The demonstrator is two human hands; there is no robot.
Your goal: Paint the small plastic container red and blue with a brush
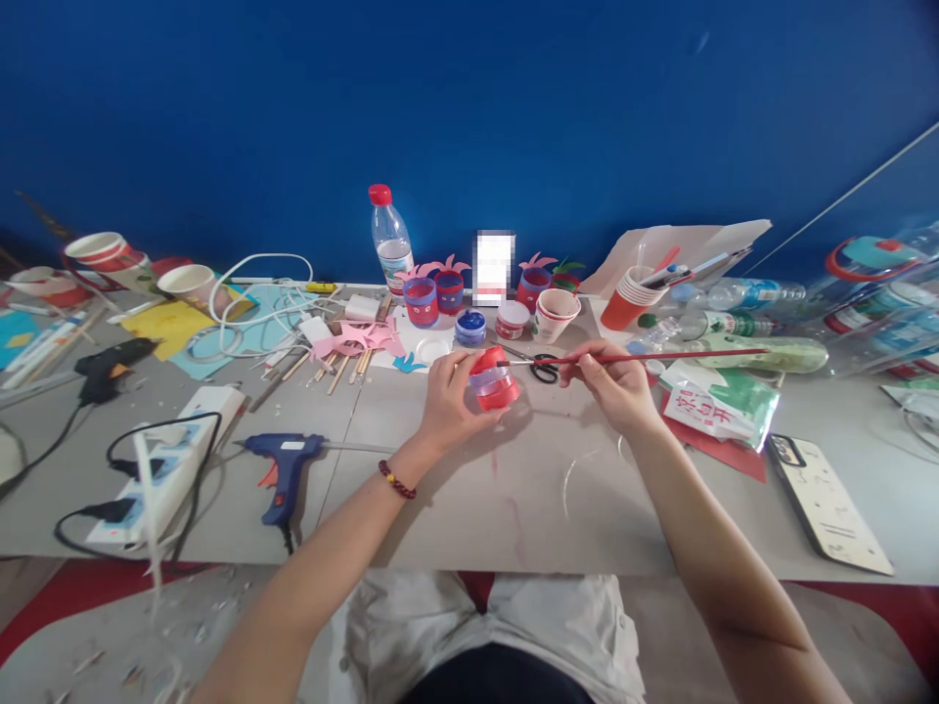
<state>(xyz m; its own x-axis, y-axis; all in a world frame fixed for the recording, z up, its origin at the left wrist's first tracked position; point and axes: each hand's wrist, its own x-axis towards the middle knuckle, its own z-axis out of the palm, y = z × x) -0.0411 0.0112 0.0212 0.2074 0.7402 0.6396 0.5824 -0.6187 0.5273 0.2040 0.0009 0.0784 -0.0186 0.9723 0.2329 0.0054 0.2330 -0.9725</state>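
My left hand (453,401) is wrapped round a small clear plastic cup (493,379), painted red with a pale purple band in its middle. The cup lies tilted in my fingers, above the grey table. In my right hand (611,381) is a paintbrush (682,354) with a long red handle, pinched between thumb and fingers. Its bristles touch or nearly touch the cup's band; I cannot tell which. Beyond the cup stand a jar of blue paint (470,328) and a jar of red paint (512,320). Black scissors (544,369) lie behind the brush.
Behind the jars stand painted cups (421,302), a paper cup (556,315) and a water bottle (391,235). At left lie a blue glue gun (285,469) and a power strip (165,469). A phone (832,504) and several plastic bottles (734,324) are at right.
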